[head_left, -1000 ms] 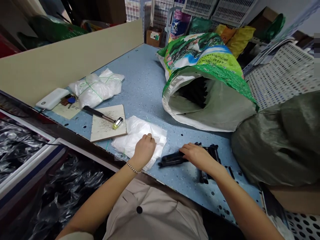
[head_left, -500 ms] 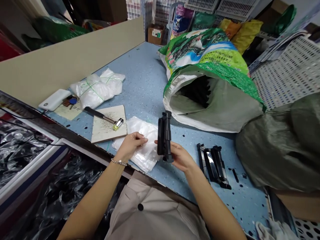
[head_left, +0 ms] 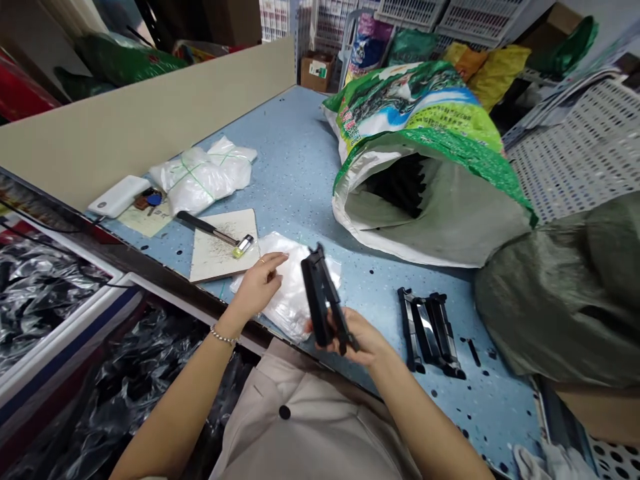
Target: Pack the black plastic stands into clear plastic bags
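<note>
In my right hand (head_left: 357,337) is a pair of long black plastic bracket-like parts (head_left: 323,300), gripped near the lower end. They tilt apart in a narrow V, above a stack of clear plastic bags (head_left: 287,293). My left hand (head_left: 257,283) hovers over the left side of that stack, its fingers loosely stretched and nothing visible in them. Several similar black parts (head_left: 430,333) lie side by side on the blue table (head_left: 295,160) to the right.
A hammer (head_left: 215,230) rests on a speckled board (head_left: 220,263). Behind it lie tied plastic bundles (head_left: 205,173) and a white device (head_left: 119,197). A large open sack (head_left: 430,193) holds dark parts at the back right. Black scraps dot the table's right side.
The black parts have tilted to the left and come lower with my right hand. My left hand's pinched fingers have loosened and spread.
</note>
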